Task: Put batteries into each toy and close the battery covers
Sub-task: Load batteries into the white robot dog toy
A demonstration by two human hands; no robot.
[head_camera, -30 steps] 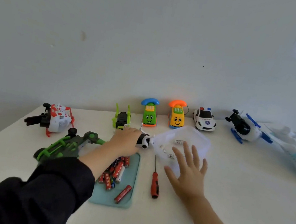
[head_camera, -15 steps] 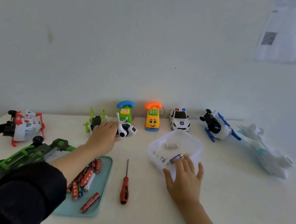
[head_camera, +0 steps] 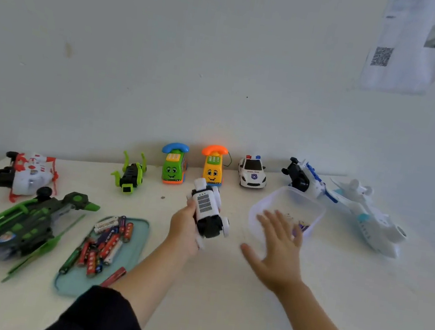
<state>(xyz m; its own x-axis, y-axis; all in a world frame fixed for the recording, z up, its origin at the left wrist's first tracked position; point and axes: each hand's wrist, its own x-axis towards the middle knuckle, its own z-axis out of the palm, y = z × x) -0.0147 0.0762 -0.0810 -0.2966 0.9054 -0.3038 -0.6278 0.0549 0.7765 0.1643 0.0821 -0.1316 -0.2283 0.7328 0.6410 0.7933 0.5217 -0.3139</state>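
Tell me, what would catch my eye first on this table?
Probably the left hand at the centre, gripping a white and black toy lifted off the white table. Beside it the right hand spreads open over a clear plastic tub. Bright toys line the wall, notably a green phone and an orange phone.

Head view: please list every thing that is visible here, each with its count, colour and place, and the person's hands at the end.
toy phone cars: 2, green and yellow, by the wall
police car: 1, white, right of the phones
insect toy: 1, green-black, left of the phones
helicopter: 1, green-black, far left front
red-white toy: 1, far left back
airplane: 1, white, far right
blue-white toy: 1, by the airplane
batteries: many, mostly red, on the tray
tray: 1, teal
clear container: 1, centre right
left hand: grips white-black toy
right hand: open, over the container
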